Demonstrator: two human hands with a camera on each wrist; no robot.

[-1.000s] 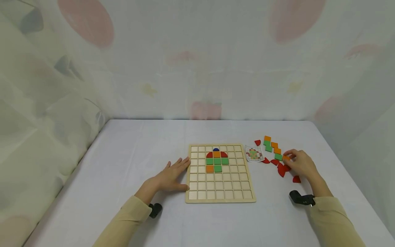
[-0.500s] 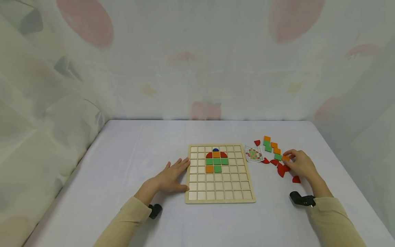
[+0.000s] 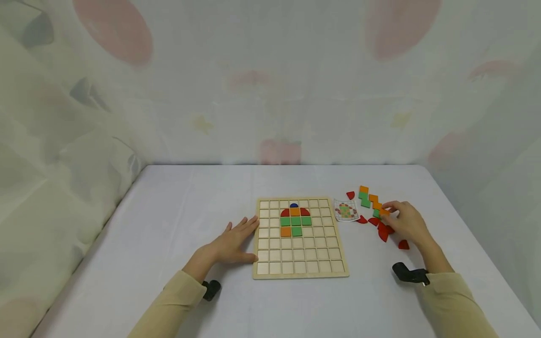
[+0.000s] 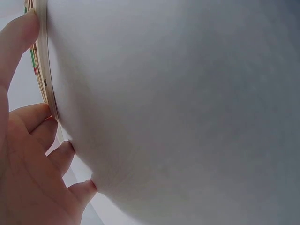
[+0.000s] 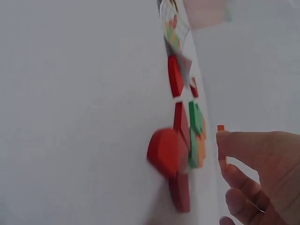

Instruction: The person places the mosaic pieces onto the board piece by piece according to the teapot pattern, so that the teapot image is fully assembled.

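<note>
An orange tile (image 5: 222, 163) is held at its edges by the right hand (image 3: 409, 223), thumb on one side and fingers on the other; the fingers stand narrow, parted only by the tile. An edge grip probably suits so thin a piece, leaving its faces uncovered. It is located at the loose pieces, right of the board; whether it is fully clear of the counter (image 3: 169, 220) cannot be determined. Just beside it are loose green squares (image 3: 365, 202), orange squares (image 3: 364, 189) and red rounded pieces (image 3: 382, 234), apparently kept within reach of that hand. A printed card (image 3: 346, 212) lies between these and the board, face up, a position that would allow easy reference. The gridded board (image 3: 301, 276) carries green tiles (image 3: 296, 221), orange tiles (image 3: 285, 232), red corner pieces (image 3: 285, 213) and one blue piece (image 3: 293, 205), each within its own cell. On its left edge rests the left hand (image 3: 234, 241), fingers spread wide and gripping nothing, presumably to steady the frame.
</note>
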